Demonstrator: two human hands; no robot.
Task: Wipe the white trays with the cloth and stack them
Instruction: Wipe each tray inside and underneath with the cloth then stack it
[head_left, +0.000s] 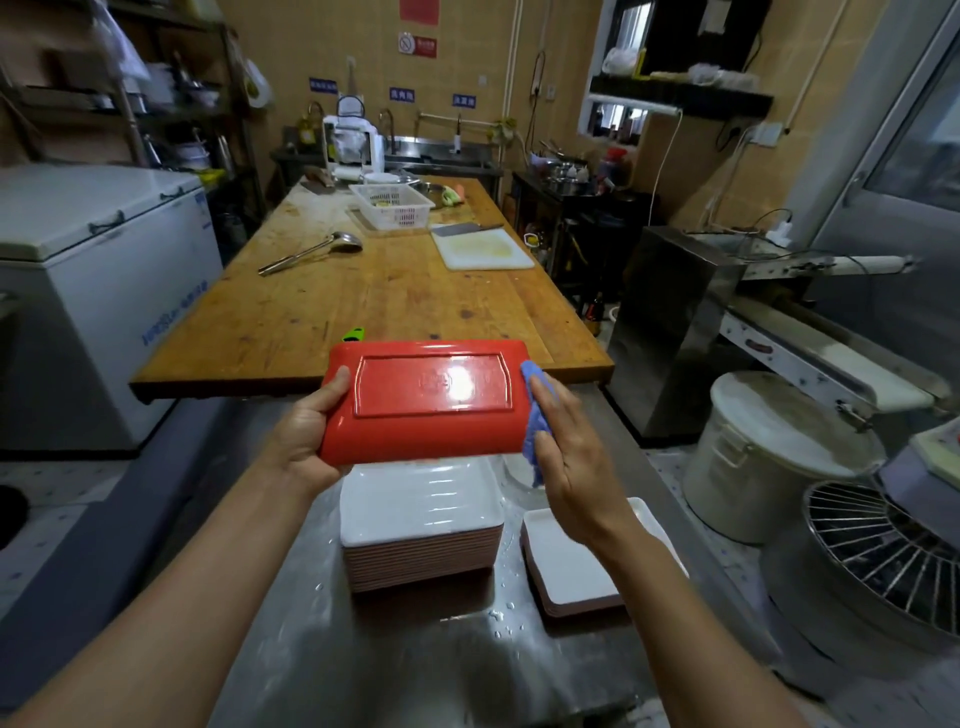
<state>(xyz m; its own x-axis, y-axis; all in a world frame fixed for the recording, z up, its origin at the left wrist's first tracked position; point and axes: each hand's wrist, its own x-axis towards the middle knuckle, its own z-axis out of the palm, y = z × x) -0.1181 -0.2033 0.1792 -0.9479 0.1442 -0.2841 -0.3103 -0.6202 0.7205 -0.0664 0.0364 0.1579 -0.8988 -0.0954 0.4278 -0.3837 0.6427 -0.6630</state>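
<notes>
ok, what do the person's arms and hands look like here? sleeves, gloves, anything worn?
Both forearms are bare up to the frame edge: no sleeves in view. The left hand and right hand wear no gloves, and no rings, watch or wristbands show on the visible sides. No markings or cables.

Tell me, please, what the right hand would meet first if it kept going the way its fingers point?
The right hand already presses the blue cloth against the red tray; beyond, probably the wooden table.
</notes>
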